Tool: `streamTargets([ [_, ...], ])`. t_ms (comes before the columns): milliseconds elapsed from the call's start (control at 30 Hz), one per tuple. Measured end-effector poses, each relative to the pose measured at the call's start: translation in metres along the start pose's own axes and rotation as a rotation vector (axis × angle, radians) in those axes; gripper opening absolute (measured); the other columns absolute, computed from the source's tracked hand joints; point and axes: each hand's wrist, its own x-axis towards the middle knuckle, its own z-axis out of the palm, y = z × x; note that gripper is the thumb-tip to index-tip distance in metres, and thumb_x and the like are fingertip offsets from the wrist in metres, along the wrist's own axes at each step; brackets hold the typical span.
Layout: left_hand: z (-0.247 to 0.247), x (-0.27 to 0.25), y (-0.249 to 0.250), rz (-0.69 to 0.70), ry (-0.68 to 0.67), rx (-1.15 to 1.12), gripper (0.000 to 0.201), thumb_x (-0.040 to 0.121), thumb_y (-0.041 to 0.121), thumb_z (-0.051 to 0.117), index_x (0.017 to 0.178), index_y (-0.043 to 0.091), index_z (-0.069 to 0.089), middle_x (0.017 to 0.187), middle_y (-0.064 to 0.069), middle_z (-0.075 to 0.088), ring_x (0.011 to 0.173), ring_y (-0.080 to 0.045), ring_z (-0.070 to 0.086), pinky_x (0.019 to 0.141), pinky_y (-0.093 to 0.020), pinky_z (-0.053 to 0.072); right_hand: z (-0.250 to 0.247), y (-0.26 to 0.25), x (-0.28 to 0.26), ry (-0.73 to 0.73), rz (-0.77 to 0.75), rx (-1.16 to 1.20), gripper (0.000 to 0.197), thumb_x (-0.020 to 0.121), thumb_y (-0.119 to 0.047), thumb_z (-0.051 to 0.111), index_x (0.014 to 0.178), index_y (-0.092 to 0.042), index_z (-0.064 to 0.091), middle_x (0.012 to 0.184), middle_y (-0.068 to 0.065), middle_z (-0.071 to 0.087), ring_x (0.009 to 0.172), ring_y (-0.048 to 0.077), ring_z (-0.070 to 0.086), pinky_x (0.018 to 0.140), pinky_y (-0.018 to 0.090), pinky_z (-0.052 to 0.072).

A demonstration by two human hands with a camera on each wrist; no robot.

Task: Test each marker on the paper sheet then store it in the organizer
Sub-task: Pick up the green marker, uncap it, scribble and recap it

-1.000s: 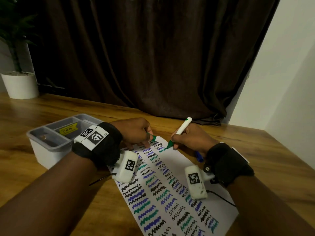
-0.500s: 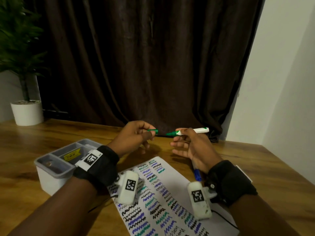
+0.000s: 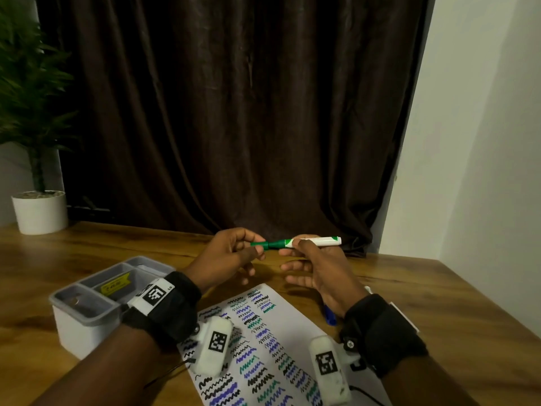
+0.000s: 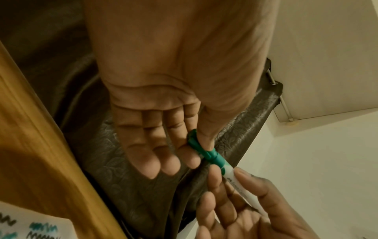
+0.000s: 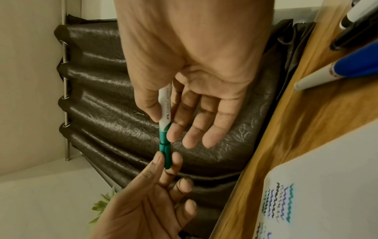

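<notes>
A white marker with green ends (image 3: pixel 316 241) is held level above the table, over the far end of the paper sheet (image 3: pixel 292 323). My right hand (image 3: pixel 295 244) pinches its white barrel (image 5: pixel 166 106) between thumb and forefinger. Its green cap (image 3: pixel 260 244) sits on the tip, pinched by my left hand (image 3: pixel 254 244) between thumb and forefinger (image 4: pixel 197 145). The other fingers of both hands are spread loosely. The paper is covered in black, blue and green squiggles. The grey and white organizer (image 3: pixel 85 315) stands at the left of the table.
A blue marker (image 3: pixel 330 316) lies on the table just right of the paper, under my right wrist; more markers (image 5: pixel 351 21) show in the right wrist view. A potted plant (image 3: pixel 39 212) stands at the far left. A dark curtain hangs behind the table.
The right hand lifted the marker off the paper and turned it level. The left hand brought the green cap to its tip, and the gap seen half a second ago has closed.
</notes>
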Motion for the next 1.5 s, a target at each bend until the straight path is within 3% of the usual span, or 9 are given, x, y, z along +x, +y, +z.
streamTargets([
  [200, 0.005, -0.005, 0.007, 0.019, -0.047, -0.025, 0.016, 0.1, 0.007, 0.059, 0.113, 0.008, 0.067, 0.078, -0.003, 0.068, 0.058, -0.016, 0.059, 0.045, -0.027, 0.051, 0.001, 0.002, -0.004, -0.057, -0.032, -0.022, 0.025, 0.095, -0.023, 0.072, 0.117, -0.013, 0.07, 0.103, 0.011, 0.081, 0.083, 0.021, 0.074, 0.079, 0.041, 0.061],
  [333, 0.008, -0.01, 0.009, 0.048, -0.098, 0.004, 0.02, 0.097, 0.024, 0.064, 0.111, 0.014, 0.073, 0.061, 0.011, 0.059, 0.052, -0.009, 0.049, 0.042, -0.023, 0.043, 0.001, 0.004, -0.008, -0.101, -0.063, -0.079, 0.022, 0.089, -0.023, 0.079, 0.11, -0.018, 0.078, 0.091, 0.007, 0.08, 0.075, 0.018, 0.072, 0.071, 0.034, 0.061],
  [500, 0.011, -0.01, 0.006, 0.064, -0.104, -0.013, 0.026, 0.097, 0.032, 0.06, 0.11, 0.014, 0.074, 0.051, 0.011, 0.046, 0.044, -0.007, 0.037, 0.037, -0.02, 0.033, 0.003, 0.005, -0.009, -0.101, -0.101, -0.097, 0.016, 0.086, -0.02, 0.081, 0.103, -0.02, 0.081, 0.084, 0.007, 0.078, 0.068, 0.019, 0.07, 0.062, 0.028, 0.059],
  [633, 0.009, -0.01, 0.008, 0.037, -0.137, -0.041, 0.022, 0.104, 0.024, 0.052, 0.09, 0.017, 0.068, 0.051, 0.012, 0.038, 0.042, -0.003, 0.033, 0.039, -0.018, 0.028, 0.005, 0.006, -0.009, -0.113, -0.099, -0.092, 0.013, 0.085, -0.02, 0.081, 0.098, -0.023, 0.081, 0.082, 0.007, 0.078, 0.066, 0.017, 0.07, 0.06, 0.026, 0.059],
  [800, 0.01, -0.009, 0.008, 0.018, -0.139, -0.055, 0.023, 0.104, 0.025, 0.052, 0.09, 0.014, 0.067, 0.053, 0.01, 0.037, 0.043, -0.004, 0.032, 0.039, -0.018, 0.027, 0.007, 0.007, -0.009, -0.106, -0.095, -0.094, 0.018, 0.087, -0.02, 0.08, 0.105, -0.02, 0.078, 0.084, 0.008, 0.078, 0.064, 0.016, 0.07, 0.059, 0.024, 0.059],
  [933, 0.01, -0.007, 0.006, 0.026, -0.055, -0.018, 0.04, 0.103, 0.027, 0.055, 0.065, 0.032, 0.067, 0.055, 0.011, 0.037, 0.044, -0.004, 0.032, 0.039, -0.019, 0.025, 0.005, 0.006, -0.006, -0.123, -0.007, -0.193, 0.031, 0.091, -0.025, 0.077, 0.119, -0.015, 0.07, 0.098, 0.013, 0.08, 0.071, 0.019, 0.072, 0.065, 0.03, 0.062],
  [1067, -0.002, -0.001, 0.001, 0.063, 0.09, 0.016, 0.016, 0.103, 0.024, 0.055, 0.096, 0.022, 0.069, 0.059, 0.011, 0.044, 0.046, -0.005, 0.039, 0.04, -0.02, 0.028, -0.01, 0.003, -0.006, -0.331, 0.246, -0.385, 0.034, 0.094, -0.039, 0.073, 0.121, -0.018, 0.069, 0.117, 0.012, 0.078, 0.093, 0.026, 0.073, 0.085, 0.04, 0.059],
  [1200, -0.003, -0.001, 0.001, 0.111, 0.14, 0.04, 0.016, 0.105, 0.023, 0.052, 0.111, 0.013, 0.063, 0.064, 0.002, 0.048, 0.046, -0.007, 0.041, 0.038, -0.02, 0.03, -0.018, 0.008, -0.006, -0.432, 0.309, -0.549, 0.038, 0.093, -0.047, 0.071, 0.12, -0.02, 0.072, 0.122, 0.007, 0.077, 0.104, 0.023, 0.072, 0.1, 0.04, 0.054],
  [1500, -0.018, -0.02, 0.042, 0.237, 0.196, 0.2, 0.009, 0.098, 0.017, 0.065, 0.102, 0.009, 0.065, 0.073, -0.012, 0.075, 0.047, -0.015, 0.057, 0.037, -0.02, 0.038, -0.017, 0.016, 0.0, -0.45, 0.331, -0.615, 0.041, 0.089, -0.048, 0.075, 0.119, -0.02, 0.075, 0.122, 0.006, 0.077, 0.104, 0.013, 0.07, 0.09, 0.03, 0.048],
])
